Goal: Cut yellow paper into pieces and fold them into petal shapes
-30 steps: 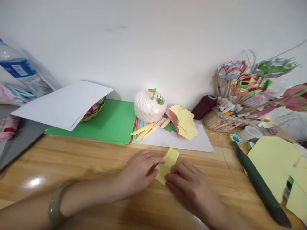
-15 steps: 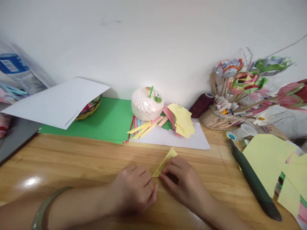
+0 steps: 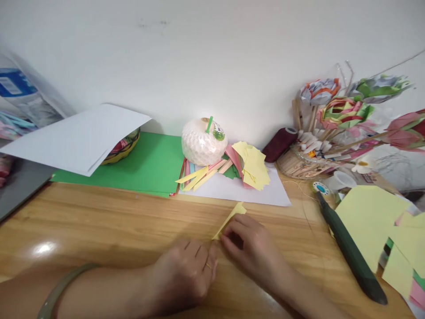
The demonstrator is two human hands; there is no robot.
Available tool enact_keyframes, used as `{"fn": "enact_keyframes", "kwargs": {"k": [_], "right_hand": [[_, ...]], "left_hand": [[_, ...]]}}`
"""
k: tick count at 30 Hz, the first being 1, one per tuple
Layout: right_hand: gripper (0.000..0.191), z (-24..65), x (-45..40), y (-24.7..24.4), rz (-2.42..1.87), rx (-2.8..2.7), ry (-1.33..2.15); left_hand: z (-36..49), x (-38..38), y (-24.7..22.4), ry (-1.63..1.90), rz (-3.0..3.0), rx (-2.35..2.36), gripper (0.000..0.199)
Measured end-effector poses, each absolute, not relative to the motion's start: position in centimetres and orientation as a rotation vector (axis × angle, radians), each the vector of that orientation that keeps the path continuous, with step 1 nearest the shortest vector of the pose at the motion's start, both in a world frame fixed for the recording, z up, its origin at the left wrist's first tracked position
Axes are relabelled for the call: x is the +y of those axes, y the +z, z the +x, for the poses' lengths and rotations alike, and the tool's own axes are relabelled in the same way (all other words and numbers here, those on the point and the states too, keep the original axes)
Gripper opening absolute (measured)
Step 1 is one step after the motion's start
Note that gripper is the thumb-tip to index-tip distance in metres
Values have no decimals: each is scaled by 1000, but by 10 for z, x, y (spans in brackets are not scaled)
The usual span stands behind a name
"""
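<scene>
A small folded piece of yellow paper (image 3: pixel 231 218) stands out between my hands at the middle of the wooden table. My right hand (image 3: pixel 250 243) pinches its lower right edge between thumb and fingers. My left hand (image 3: pixel 189 270), with a ring on one finger, is curled closed at the paper's lower tip; whatever its fingertips grip is hidden beneath it. Behind the hands, yellow strips (image 3: pixel 195 178) and a stack of yellow paper petals (image 3: pixel 254 166) lie on a white sheet (image 3: pixel 277 190).
A dark green cutter-like tool (image 3: pixel 353 254) and yellow paper sheets (image 3: pixel 368 217) lie at the right. Paper flowers (image 3: pixel 345 113) rise from a basket (image 3: pixel 300 166). A wrapped white fruit (image 3: pixel 203 144) sits beside green paper (image 3: pixel 152 166). White sheets (image 3: pixel 83 137) cover another basket at left.
The view has shifted slightly. My left hand's fingers have moved a little at the paper's lower tip, and my right hand still pinches the paper.
</scene>
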State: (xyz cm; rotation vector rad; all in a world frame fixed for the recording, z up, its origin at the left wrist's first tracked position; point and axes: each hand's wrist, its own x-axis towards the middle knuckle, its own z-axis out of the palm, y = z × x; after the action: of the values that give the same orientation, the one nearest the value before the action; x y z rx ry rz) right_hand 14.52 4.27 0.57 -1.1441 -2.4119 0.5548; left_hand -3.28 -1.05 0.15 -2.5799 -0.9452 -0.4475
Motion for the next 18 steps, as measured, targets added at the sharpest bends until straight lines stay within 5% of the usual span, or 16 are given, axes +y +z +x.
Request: {"fn": "enact_keyframes", "kwargs": {"k": [18], "right_hand": [[15, 148, 47, 8, -1185, -2498, 609]], "left_hand": [[-34, -11, -2, -280, -2645, -922, 30]]}}
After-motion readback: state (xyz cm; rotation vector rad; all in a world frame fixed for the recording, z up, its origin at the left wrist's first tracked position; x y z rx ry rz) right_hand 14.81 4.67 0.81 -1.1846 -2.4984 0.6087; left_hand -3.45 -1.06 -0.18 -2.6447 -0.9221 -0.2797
